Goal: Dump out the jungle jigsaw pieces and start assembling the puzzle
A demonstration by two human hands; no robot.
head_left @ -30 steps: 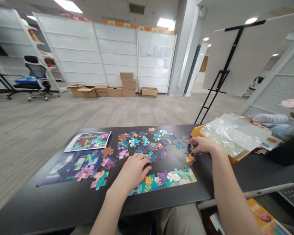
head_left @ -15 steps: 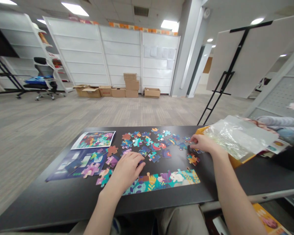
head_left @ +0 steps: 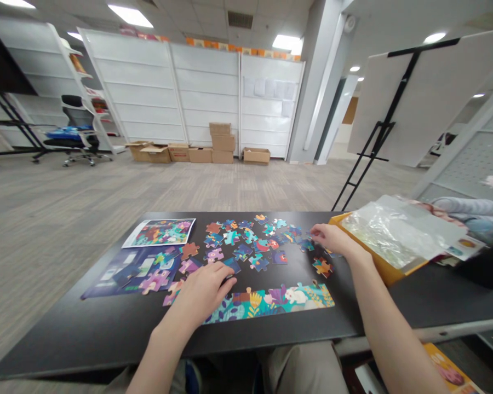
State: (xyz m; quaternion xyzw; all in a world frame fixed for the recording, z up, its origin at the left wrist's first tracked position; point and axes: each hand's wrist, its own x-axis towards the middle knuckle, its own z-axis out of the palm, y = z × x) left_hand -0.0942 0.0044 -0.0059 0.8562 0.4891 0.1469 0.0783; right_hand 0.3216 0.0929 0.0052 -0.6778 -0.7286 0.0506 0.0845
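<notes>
Many loose puzzle pieces [head_left: 258, 261] lie towards the far edge of the bench [head_left: 287, 331] in the head view, a joined strip [head_left: 271, 302] along its near edge. The left hand [head_left: 205, 287] curls by a blue piece [head_left: 233, 266], well apart from the right hand [head_left: 332, 239], whose fingers bend over the rightmost pieces; I cannot tell whether either grips anything. Best square tab to socket before pressing.

From where I stand, the left hand [head_left: 205, 284] has slid to the person's left, baring more of the joined puzzle strip [head_left: 271, 302] and covering most of a pink-and-teal puzzle piece [head_left: 171, 294], while a dark blue puzzle piece [head_left: 233, 266] now shows at its fingertips. The right hand [head_left: 332, 239] has shifted leftward too, away from the yellow box [head_left: 380, 269], its fingertips now over the right edge of the scattered pieces [head_left: 279, 257].
</notes>
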